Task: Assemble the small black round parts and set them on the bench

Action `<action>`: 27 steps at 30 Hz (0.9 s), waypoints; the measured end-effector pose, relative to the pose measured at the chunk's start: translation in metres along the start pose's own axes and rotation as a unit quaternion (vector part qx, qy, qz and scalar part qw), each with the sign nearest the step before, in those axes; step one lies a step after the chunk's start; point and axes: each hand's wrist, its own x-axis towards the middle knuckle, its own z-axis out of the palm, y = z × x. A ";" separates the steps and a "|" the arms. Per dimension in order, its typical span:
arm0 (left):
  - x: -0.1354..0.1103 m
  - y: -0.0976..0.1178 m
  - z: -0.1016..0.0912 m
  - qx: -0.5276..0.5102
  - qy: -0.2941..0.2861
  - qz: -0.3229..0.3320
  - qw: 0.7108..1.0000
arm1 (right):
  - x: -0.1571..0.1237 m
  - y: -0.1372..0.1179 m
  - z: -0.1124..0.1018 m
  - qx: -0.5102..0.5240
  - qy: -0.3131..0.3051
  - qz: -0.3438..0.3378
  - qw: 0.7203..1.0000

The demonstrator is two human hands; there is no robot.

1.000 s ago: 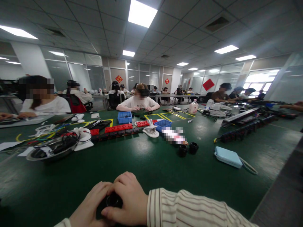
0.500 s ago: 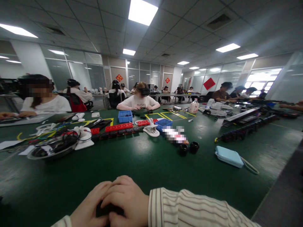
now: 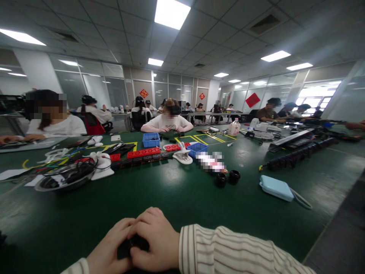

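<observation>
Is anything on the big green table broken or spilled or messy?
Nothing looks broken or spilled. The messiest spot is the metal bowl, heaped with tangled cables. The left hand and right hand close around a small black part.

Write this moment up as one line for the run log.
left hand: clasps small black part | right hand: clasps same part | surface: green table | nearby: two black caps, light blue case

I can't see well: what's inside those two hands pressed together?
A small black thing peeks out between the left hand and the right hand. The hands cover most of it, so its shape cannot be told.
</observation>
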 end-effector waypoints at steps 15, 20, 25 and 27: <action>-0.003 -0.012 0.006 -0.009 0.030 -0.011 0.999 | -0.003 -0.002 -0.003 0.028 0.031 0.070 0.997; -0.002 -0.007 0.003 -0.010 0.007 -0.009 1.000 | 0.000 -0.002 -0.002 0.003 -0.009 0.045 0.999; -0.002 -0.007 0.003 0.000 0.006 -0.001 1.000 | 0.000 0.000 -0.001 0.036 -0.036 -0.080 0.996; -0.001 -0.010 0.005 -0.003 0.005 0.011 1.000 | 0.000 0.000 -0.002 0.037 -0.045 -0.112 0.992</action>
